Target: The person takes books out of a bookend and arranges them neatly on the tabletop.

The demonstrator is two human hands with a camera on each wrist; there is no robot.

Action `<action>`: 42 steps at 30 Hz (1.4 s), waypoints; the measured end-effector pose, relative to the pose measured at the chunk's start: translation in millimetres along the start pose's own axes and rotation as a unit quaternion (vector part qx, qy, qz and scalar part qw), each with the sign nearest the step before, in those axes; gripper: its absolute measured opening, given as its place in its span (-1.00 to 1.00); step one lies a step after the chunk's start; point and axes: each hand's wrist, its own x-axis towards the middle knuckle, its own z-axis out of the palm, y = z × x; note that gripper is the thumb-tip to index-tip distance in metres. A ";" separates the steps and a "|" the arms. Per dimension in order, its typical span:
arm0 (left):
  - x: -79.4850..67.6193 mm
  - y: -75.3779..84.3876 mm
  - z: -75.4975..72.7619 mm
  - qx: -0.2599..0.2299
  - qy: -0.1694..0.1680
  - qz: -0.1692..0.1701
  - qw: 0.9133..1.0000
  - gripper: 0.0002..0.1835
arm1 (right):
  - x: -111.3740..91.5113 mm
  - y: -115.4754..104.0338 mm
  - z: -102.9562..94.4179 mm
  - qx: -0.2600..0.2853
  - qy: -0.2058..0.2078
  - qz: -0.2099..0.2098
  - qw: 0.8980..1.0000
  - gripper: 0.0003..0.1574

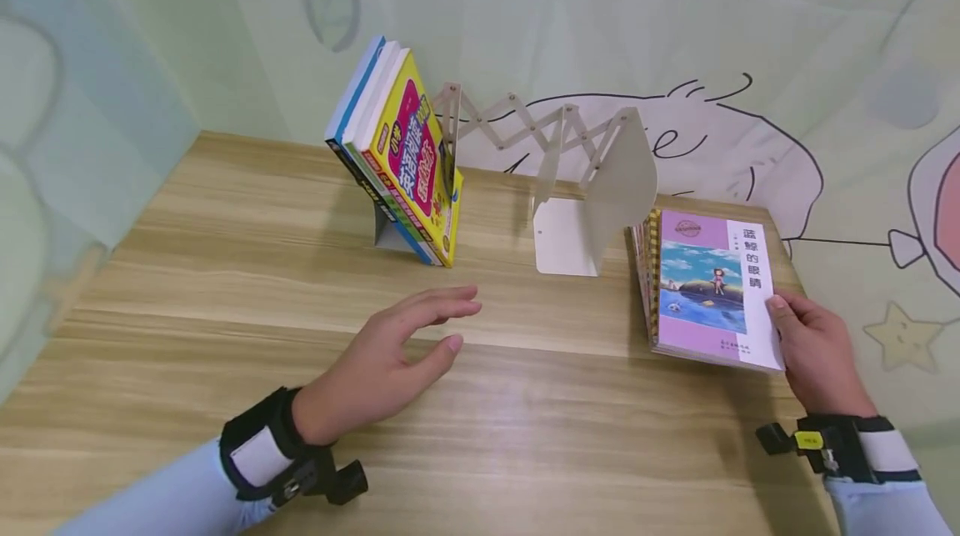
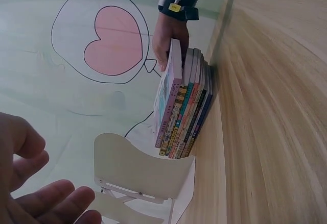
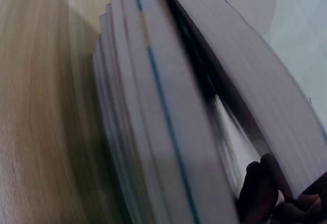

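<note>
At the table's right end lies a stack of books (image 2: 191,117), topped by a purple and white book (image 1: 705,286) with a seaside picture. My right hand (image 1: 821,348) grips that top book by its right edge, thumb on the cover. In the right wrist view, the top book's page edge (image 3: 255,76) is raised from the lower books (image 3: 148,112), with dark fingertips in the gap. Over the table's middle, my left hand (image 1: 382,361) is held with fingers extended, touching nothing. An expandable white metal book rack (image 1: 618,186) stands between the stack and some upright books.
Several books (image 1: 408,161), the front one yellow, lean tilted at the rack's left end. A white base plate (image 1: 566,240) extends from the rack's right end. Behind the wooden table (image 1: 480,436) hangs a printed cloth (image 1: 480,11) with cartoon drawings.
</note>
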 end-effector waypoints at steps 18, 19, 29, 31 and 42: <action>-4.0 -4.7 0.3 0.009 0.003 -0.001 1.000 -0.62 | 6.8 -4.7 6.0 -0.261 0.080 -0.008 0.962 -0.23; -4.2 -4.3 0.4 0.008 0.002 -0.003 1.000 -0.62 | 3.9 -6.5 7.1 -0.267 0.084 -0.016 0.960 -0.25; -3.2 -4.5 0.5 0.016 -0.005 -0.016 1.000 -0.55 | -47.9 -39.0 52.2 -0.271 0.052 -0.269 0.923 -0.58; -3.3 -5.9 0.6 0.020 -0.002 -0.009 1.000 -0.54 | -56.3 -41.2 66.0 -0.249 0.017 -0.324 0.913 -0.62; 2.1 -21.0 -0.3 0.089 -0.029 0.008 0.996 -0.51 | -83.3 -45.4 135.5 -0.221 -0.137 -0.415 0.872 -0.36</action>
